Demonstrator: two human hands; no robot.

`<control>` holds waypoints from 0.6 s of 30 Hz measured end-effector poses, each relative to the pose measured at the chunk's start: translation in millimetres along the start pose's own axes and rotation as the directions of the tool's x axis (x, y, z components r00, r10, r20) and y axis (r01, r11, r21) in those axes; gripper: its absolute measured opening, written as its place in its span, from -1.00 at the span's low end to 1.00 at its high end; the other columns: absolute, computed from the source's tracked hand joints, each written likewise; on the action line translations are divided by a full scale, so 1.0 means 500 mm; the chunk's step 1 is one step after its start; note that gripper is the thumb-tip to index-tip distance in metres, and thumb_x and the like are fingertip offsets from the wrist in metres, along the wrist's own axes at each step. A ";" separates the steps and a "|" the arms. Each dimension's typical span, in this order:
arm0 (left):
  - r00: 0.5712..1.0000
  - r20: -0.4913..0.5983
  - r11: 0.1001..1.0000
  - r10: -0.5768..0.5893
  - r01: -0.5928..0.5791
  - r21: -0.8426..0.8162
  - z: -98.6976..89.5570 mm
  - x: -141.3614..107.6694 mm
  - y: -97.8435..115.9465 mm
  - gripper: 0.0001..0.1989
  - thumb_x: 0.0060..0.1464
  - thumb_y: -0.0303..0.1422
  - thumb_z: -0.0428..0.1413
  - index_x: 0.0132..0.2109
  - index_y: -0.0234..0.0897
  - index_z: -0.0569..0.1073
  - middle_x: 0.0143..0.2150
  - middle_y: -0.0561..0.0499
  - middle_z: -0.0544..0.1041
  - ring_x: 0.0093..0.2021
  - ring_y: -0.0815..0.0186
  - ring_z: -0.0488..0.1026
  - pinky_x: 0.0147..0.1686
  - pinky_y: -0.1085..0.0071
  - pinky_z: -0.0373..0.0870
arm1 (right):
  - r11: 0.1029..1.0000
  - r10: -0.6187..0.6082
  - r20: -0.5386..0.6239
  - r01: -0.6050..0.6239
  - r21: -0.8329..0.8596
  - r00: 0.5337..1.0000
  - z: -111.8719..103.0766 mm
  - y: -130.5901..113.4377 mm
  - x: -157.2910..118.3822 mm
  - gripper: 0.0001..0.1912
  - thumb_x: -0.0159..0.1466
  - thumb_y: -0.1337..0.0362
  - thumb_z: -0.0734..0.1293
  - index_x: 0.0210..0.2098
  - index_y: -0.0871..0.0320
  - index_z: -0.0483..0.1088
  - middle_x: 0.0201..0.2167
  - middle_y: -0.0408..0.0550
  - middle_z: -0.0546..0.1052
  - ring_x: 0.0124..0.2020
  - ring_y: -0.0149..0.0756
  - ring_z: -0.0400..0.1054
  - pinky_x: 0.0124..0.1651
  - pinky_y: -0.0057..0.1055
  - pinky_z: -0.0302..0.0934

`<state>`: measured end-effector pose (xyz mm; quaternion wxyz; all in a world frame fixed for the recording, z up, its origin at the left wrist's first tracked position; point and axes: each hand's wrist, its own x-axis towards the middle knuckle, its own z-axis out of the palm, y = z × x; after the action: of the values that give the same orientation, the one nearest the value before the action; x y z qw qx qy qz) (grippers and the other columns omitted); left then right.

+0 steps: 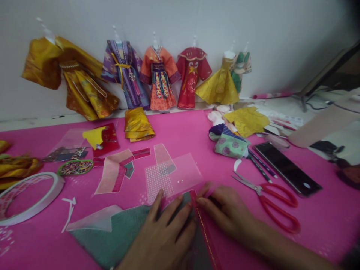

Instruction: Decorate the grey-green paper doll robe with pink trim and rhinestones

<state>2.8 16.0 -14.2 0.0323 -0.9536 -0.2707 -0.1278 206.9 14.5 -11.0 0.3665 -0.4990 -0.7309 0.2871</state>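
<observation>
Left fingers point(172, 213), mine: spread and laid flat, palm side down, on the green cloth; nothing pinched in them.

Green cloth point(123, 227), one piece: under my left fingers on the pink desk point(180, 127); pale, sheer panel point(98, 220) at its left corner, seemingly folded or backed there.

Red strip point(208, 240), one, with a gold line along it: at the right side of the green cloth, running toward me. Whether it is joined to the cloth, I cannot tell.

Right fingers point(210, 207), mine: drawn narrow, tips at the far end of the strip, right of the green cloth. Whether they truly grip it, I cannot tell.

Handling note: I judge the work best served by even pressure from my left fingers, the strip squared to the cloth's edge, and only a light touch at its end, since a tug could pucker the thin fabric or skew the gold line.

Around the green cloth: clear sheet of white studs point(159, 180), just beyond it; pink and red fabric pieces point(109, 176), beyond its left part; tape roll point(60, 185), to its left; red-handled scissors point(260, 189), to its right, blades slightly parted; small garments point(161, 77), one row, well beyond it, against the wall.
</observation>
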 end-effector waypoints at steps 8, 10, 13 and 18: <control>0.999 0.027 0.998 0.041 -0.042 0.040 -0.011 0.004 -0.006 -0.63 0.21 -0.10 -0.06 0.06 -0.10 0.41 0.08 0.08 0.43 0.08 0.19 0.27 0.23 0.07 -0.62 | 1.000 -0.007 0.025 0.007 -0.021 1.000 -0.001 0.003 0.000 -0.85 0.30 0.35 0.23 -0.42 0.16 0.33 -0.45 -0.12 0.44 -0.42 -0.39 0.28 -0.34 -0.46 0.12; 0.999 0.008 0.998 0.041 -0.041 0.041 -0.011 0.004 -0.007 -0.62 0.21 -0.07 -0.06 0.06 -0.09 0.41 0.08 0.08 0.44 0.08 0.19 0.26 0.23 0.07 -0.60 | 1.000 0.003 0.017 -0.002 -0.030 1.000 -0.001 0.003 0.000 -0.84 0.30 0.35 0.23 -0.43 0.17 0.33 -0.45 -0.12 0.45 -0.42 -0.38 0.28 -0.34 -0.46 0.12; 1.000 0.005 0.999 0.027 -0.027 0.028 -0.007 0.002 -0.005 -0.60 0.19 -0.03 -0.06 0.05 -0.08 0.41 0.08 0.09 0.44 0.09 0.20 0.26 0.24 0.08 -0.58 | 1.000 0.001 0.013 -0.001 -0.021 1.000 0.000 0.002 0.000 -0.84 0.30 0.35 0.23 -0.42 0.17 0.34 -0.44 -0.11 0.45 -0.42 -0.38 0.28 -0.34 -0.46 0.12; 1.000 -0.023 1.000 -0.014 0.014 -0.005 0.002 0.000 0.000 -0.62 0.18 -0.03 -0.03 0.02 -0.09 0.44 0.06 0.10 0.45 0.08 0.20 0.26 0.25 0.09 -0.56 | 1.000 -0.015 -0.003 0.015 -0.019 1.000 0.001 0.003 -0.001 -0.85 0.29 0.36 0.24 -0.42 0.16 0.34 -0.47 -0.13 0.44 -0.43 -0.39 0.27 -0.34 -0.46 0.11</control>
<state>3.1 16.0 -15.1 0.0320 -0.9503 -0.2765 -0.1395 207.2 14.7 -12.5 0.3650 -0.4973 -0.7369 0.2766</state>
